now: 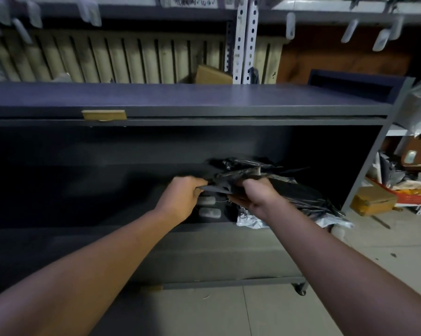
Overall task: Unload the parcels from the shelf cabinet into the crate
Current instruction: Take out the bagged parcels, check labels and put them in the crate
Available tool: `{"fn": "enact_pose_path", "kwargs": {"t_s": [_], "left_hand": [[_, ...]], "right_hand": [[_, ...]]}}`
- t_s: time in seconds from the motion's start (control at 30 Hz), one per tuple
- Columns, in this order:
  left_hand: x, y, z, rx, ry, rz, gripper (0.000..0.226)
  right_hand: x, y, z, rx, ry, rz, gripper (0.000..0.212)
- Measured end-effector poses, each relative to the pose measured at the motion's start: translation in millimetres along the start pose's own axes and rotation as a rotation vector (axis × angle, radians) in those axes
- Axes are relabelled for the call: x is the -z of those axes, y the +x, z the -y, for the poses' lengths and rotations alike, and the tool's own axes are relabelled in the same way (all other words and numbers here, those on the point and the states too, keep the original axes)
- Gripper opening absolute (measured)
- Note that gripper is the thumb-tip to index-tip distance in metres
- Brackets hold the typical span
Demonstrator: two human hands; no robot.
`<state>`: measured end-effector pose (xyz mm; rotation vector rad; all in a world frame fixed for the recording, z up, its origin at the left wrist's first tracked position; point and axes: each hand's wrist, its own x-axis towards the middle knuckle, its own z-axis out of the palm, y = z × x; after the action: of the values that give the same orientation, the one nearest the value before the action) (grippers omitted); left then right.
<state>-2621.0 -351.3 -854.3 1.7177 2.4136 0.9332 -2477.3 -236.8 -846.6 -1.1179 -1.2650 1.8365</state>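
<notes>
Head view: both hands clamped on one black parcel at the cabinet's lower bay.

In the middle of the frame my left hand [180,198] and right hand [252,196] are each curled tight on the near edge of the same black parcel [225,181]. It lies at the front of the dark lower bay of the shelf cabinet [180,100], against the pile of parcels [294,194] heaped at centre right. I judge this the pick-up step: gripped, not yet clear of the bay. Next I'd draw it out toward me, then find the crate, which shows nowhere in frame.
</notes>
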Motion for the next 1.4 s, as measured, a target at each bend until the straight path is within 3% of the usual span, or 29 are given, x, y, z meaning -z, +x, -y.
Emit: {"fn": "enact_pose_path", "kwargs": {"t_s": [0.47, 0.73, 1.03, 1.13, 1.27, 1.33, 1.4], "left_hand": [[61.1, -109.5, 27.3, -0.066, -0.046, -0.122, 0.033], [81.3, -189.6, 82.2, -0.207, 0.04, -0.373, 0.029], [108.2, -239.0, 129.3, -0.182, 0.077, -0.411, 0.036], [114.9, -249.0, 131.9, -0.006, -0.003, -0.41, 0.05], [120.1, -264.3, 155.0, 0.381, -0.32, -0.197, 0.093], [122.8, -266.5, 162.2, 0.471, -0.53, -0.09, 0.093], [127.8, -262.4, 163.4, 0.52, -0.682, -0.088, 0.079]], "right_hand": [[-59.8, -96.2, -31.6, 0.16, 0.123, 0.071, 0.038], [-116.1, -137.4, -73.2, -0.056, 0.305, 0.154, 0.018], [-155.7, -156.4, -98.0, -0.018, -0.074, 0.233, 0.017], [-166.3, -159.5, -99.5, 0.009, -0.066, 0.264, 0.015], [-173.8, -164.1, -102.1, 0.035, -0.073, 0.342, 0.01], [-175.6, -162.9, -104.7, 0.051, -0.091, 0.359, 0.013], [-179.0, -162.8, -104.5, 0.067, -0.092, 0.375, 0.014]]}}
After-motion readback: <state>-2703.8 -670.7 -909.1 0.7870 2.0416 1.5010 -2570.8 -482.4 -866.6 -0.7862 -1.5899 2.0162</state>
